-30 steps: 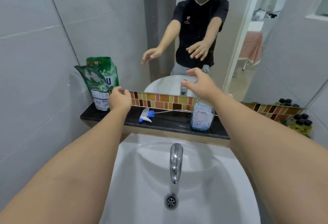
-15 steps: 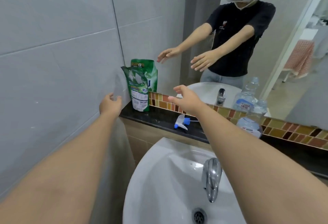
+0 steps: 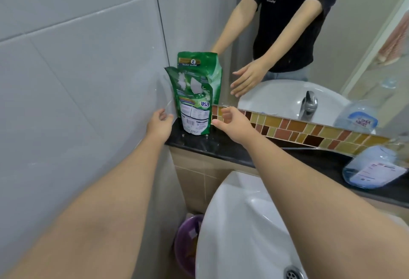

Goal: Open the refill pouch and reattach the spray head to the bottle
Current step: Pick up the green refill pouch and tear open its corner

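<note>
Green plastic refill pouch (image 3: 195, 104), upright on black stone counter (image 3: 223, 149) against the mirror, long axis vertical, between my left hand (image 3: 159, 123) and right hand (image 3: 230, 122); both grips relaxed, empty, just beside it, neither nearer.

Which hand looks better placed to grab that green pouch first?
Probably the right hand: its open fingers reach almost to the pouch at its lower edge. The left hand is also open but sits lower, beside the pouch near the wall.
</note>
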